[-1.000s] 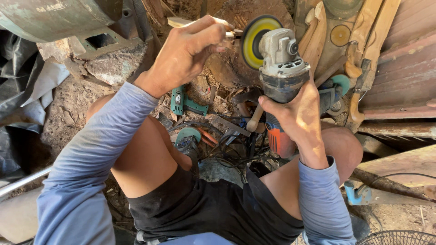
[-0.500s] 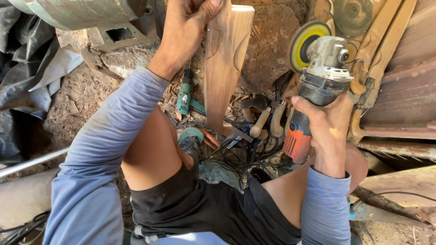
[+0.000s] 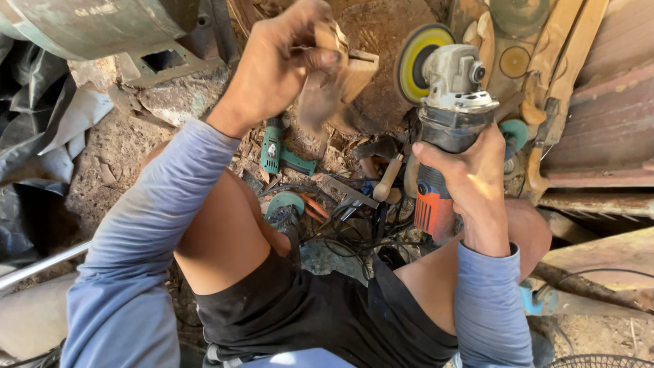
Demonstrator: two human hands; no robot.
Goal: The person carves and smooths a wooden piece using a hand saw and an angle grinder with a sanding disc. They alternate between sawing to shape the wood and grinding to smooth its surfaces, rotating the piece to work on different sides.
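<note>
My left hand [image 3: 279, 65] grips a pale wooden piece [image 3: 337, 78], which is blurred with motion and held up in front of me. My right hand [image 3: 470, 174] is wrapped around the grey and orange body of an angle grinder [image 3: 446, 129]. Its yellow-edged sanding disc [image 3: 417, 61] faces left, close beside the wooden piece. I cannot tell whether disc and wood touch. I sit with bare knees apart above the dirt ground.
Between my legs lie a green power drill [image 3: 279, 155], a wooden-handled tool [image 3: 388, 178], a second green-guarded tool [image 3: 285, 208] and tangled black cables [image 3: 354, 228]. Carved wooden pieces [image 3: 545, 75] lean at upper right. A rusty metal drum [image 3: 88, 24] is upper left, black sheeting [image 3: 34, 129] far left.
The long plank seen upright half a second ago has swung in my left hand and now looks short and blurred. The grinder has shifted left, nearer the wood.
</note>
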